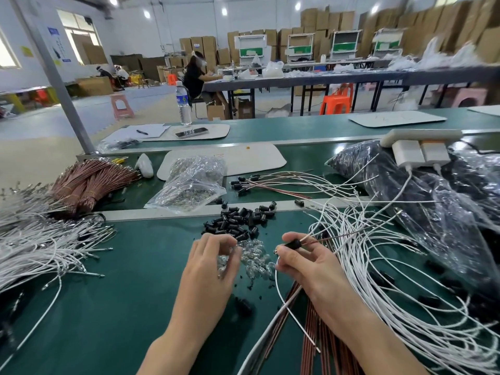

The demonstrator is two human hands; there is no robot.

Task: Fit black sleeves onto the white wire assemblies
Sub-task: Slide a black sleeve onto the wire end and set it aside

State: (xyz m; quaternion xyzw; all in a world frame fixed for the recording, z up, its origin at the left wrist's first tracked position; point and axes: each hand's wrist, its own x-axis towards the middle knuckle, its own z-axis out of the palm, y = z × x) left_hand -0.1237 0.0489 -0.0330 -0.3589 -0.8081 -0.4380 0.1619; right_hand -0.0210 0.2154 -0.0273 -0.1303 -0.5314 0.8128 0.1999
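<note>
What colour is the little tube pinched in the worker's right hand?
Black. The small cylindrical plastic sleeve in the right hand shows best in the head view.

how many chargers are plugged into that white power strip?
2. One charger on the left, a second charger right beside it, both hanging off the white power strip at upper right. None look hidden.

**What I can count from here**

I work with two grips: the left grip [213,266] and the right grip [305,263]. The right grip pinches one black sleeve [293,244]. On the surface [121,280], the loose sleeves [238,220], clear bulbs [257,259] and white wires [40,247] are too many to count. There are two clear bags, a small bag [192,182] and a large bag [405,190]. I also count one water bottle [183,104], one phone [190,132], one pen [142,132], and two white chargers [408,152] in one power strip [422,135]. Three people [194,74] sit behind.
</note>
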